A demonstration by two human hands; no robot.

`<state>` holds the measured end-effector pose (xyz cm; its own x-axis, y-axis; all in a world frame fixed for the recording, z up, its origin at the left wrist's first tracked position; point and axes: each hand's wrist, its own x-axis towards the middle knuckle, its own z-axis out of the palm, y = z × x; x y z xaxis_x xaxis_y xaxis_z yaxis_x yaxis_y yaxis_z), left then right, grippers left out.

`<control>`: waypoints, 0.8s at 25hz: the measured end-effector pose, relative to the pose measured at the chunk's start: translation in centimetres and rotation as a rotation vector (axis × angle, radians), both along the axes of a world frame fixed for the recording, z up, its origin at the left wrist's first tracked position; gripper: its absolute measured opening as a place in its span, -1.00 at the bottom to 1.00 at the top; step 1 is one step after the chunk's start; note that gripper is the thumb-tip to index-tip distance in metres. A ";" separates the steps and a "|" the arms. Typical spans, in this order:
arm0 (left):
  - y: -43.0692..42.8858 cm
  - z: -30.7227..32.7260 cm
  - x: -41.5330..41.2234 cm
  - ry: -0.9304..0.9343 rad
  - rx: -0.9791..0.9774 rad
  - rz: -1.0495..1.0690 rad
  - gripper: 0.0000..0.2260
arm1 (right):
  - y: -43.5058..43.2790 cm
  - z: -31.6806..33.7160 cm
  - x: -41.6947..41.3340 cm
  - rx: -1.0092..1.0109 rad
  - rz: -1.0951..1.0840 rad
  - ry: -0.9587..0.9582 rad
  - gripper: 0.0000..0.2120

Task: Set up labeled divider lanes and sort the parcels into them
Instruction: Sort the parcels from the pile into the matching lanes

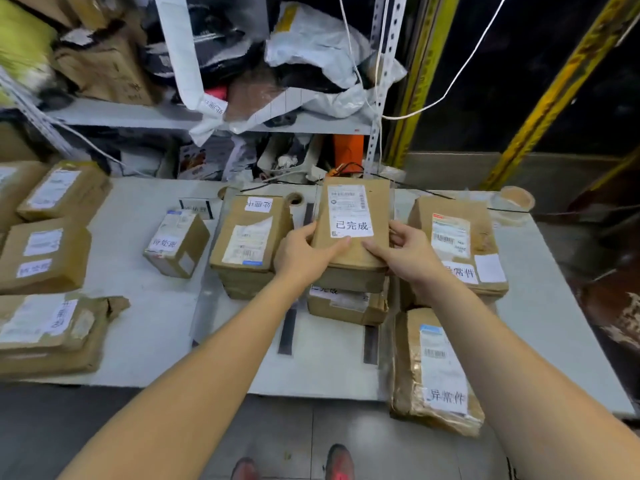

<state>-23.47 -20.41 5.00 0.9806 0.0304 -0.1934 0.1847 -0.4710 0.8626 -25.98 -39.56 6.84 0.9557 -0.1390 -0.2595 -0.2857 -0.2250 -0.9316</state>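
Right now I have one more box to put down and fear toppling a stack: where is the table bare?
Bare table shows between the torn parcel at front left and the left dark strip, and between it and the right dark strip, in front of the middle stack. The far centre is crowded: left hand and right hand grip the top parcel.

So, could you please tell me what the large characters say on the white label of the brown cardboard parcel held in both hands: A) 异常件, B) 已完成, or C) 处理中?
B: the white label on the brown cardboard parcel, gripped at its sides by the left hand and the right hand, reads 已完成 in large print.
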 end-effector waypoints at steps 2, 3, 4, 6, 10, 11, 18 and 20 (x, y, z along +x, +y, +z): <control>-0.1 -1.1 0.2 0.016 -0.005 0.035 -0.20 | -0.2 -1.7 0.7 -0.030 0.037 0.014 -0.38; 0.0 -1.5 0.2 0.020 0.005 0.041 -0.18 | -0.3 -2.6 0.8 -0.020 0.033 0.024 -0.37; 0.1 -1.8 0.2 0.019 0.011 0.042 -0.19 | -0.4 -3.4 0.9 -0.008 0.026 0.036 -0.36; -0.1 -2.0 0.1 0.015 0.026 0.013 -0.27 | -0.5 -3.6 0.8 -0.009 0.011 0.065 -0.35; 0.2 -0.5 0.6 0.037 0.083 -0.017 -0.27 | 0.7 -1.1 1.8 -0.230 -0.103 0.016 -0.45; 0.8 0.3 0.7 0.033 0.123 0.000 -0.27 | 1.4 0.0 2.4 -0.327 -0.153 -0.043 -0.48; 13.1 5.4 0.3 -0.132 0.533 0.133 -0.50 | 13.6 3.7 6.5 -0.604 0.239 -0.343 -0.60; 18.6 6.1 -0.4 -0.155 0.740 0.131 -0.49 | 18.5 3.7 6.8 -0.712 0.412 -0.388 -0.55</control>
<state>-23.86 -1.83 11.09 0.9744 0.2161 0.0618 0.1814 -0.9183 0.3519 -19.16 -21.08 10.54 0.9676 0.2283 0.1073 0.2492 -0.7988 -0.5475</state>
